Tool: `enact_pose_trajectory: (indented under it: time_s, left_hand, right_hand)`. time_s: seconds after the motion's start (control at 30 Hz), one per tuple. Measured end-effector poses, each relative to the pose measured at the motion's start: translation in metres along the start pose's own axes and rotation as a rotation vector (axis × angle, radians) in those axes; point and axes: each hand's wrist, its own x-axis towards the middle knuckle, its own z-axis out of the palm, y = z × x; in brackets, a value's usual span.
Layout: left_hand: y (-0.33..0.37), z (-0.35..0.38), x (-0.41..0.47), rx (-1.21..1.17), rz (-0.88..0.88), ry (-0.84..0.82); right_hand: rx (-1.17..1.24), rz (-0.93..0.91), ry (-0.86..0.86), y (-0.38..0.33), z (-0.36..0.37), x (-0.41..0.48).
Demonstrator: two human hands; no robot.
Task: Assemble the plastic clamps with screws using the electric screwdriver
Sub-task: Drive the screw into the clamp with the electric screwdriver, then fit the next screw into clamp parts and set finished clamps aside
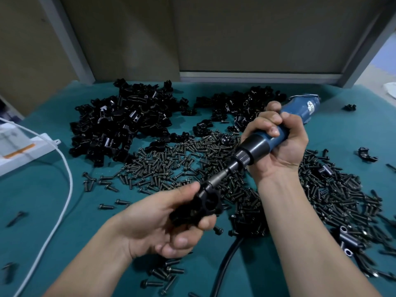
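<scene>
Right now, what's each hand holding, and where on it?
Right hand grips the electric screwdriver around its blue body, just behind the black collar. Left hand holds a black plastic clamp between thumb and fingers, bit at its top.

Black clamp [204, 203] at tilted blue screwdriver [255, 147] tip, screws [171, 166] scattered

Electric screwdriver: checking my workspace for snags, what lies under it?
Under the electric screwdriver lie loose screws on the green mat; the right hand and tool hide what's directly beneath.
</scene>
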Motion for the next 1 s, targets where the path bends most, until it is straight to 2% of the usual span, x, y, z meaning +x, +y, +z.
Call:
enact_pose_trajectory:
  time_s: [0.07,0.13,0.3,0.47,0.53,0.7,0.8,0.87,0.93,1.0]
  left_hand:
    - [0.001,0.001,0.001,-0.022,-0.008,-0.04]
    - [0.003,0.0,0.001,-0.022,0.0,0.022]
    - [0.007,-0.003,-0.002,0.182,0.004,0.166]
    - [0.016,-0.007,-0.014,0.369,-0.075,0.072]
    - [0.019,-0.008,-0.024,0.483,-0.1,0.094]
    - [0.02,-0.009,-0.027,0.438,0.118,0.49]
    - [0.022,-0.008,-0.017,0.327,0.312,0.715]
    - [0.023,-0.009,-0.013,0.381,0.405,0.904]
    - [0.022,-0.013,-0.013,0.464,0.457,1.061]
    - [0.021,-0.017,-0.013,0.486,0.495,1.145]
  right_hand:
    - [-0.004,-0.026,0.061,-0.003,-0.002,0.0]
    - [-0.003,-0.052,0.124,-0.004,-0.006,-0.001]
    - [-0.026,-0.051,0.206,-0.007,-0.009,0.001]
    - [0.0,0.029,0.184,-0.005,-0.007,-0.005]
    - [-0.058,0.012,0.277,-0.01,0.001,-0.006]
    - [-0.254,-0.108,0.558,-0.011,0.013,-0.012]
    - [-0.46,-0.043,0.695,0.0,0.013,-0.021]
    - [-0.554,-0.023,0.796,0.007,0.014,-0.026]
    - [-0.62,-0.012,0.843,0.012,0.018,-0.032]
    - [-0.689,-0.001,0.81,0.013,0.025,-0.037]
